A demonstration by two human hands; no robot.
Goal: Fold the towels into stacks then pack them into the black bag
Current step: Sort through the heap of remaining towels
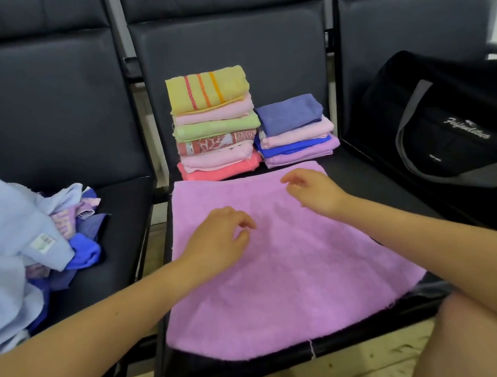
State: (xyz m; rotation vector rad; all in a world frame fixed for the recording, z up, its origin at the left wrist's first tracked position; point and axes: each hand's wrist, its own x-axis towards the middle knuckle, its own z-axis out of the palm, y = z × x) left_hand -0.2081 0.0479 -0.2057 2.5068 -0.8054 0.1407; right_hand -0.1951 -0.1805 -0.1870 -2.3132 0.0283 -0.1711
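Your left hand [216, 242] and right hand [313, 191] hover loose-fingered, grasping nothing, over the spread purple towel [283, 278]; light, limp terry, so take it by the near corners.

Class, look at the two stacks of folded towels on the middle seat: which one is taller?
The left stack, topped by the yellow striped towel. It holds six towels, while the right stack, topped by a blue-grey towel, is clearly lower.

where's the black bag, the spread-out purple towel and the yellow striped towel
black bag [451, 119]: head view, on its front side panel by the lettering.
purple towel [298, 276]: head view, middle of the flat cloth on the centre seat.
yellow striped towel [208, 88]: head view, top face, crowning the taller stack.
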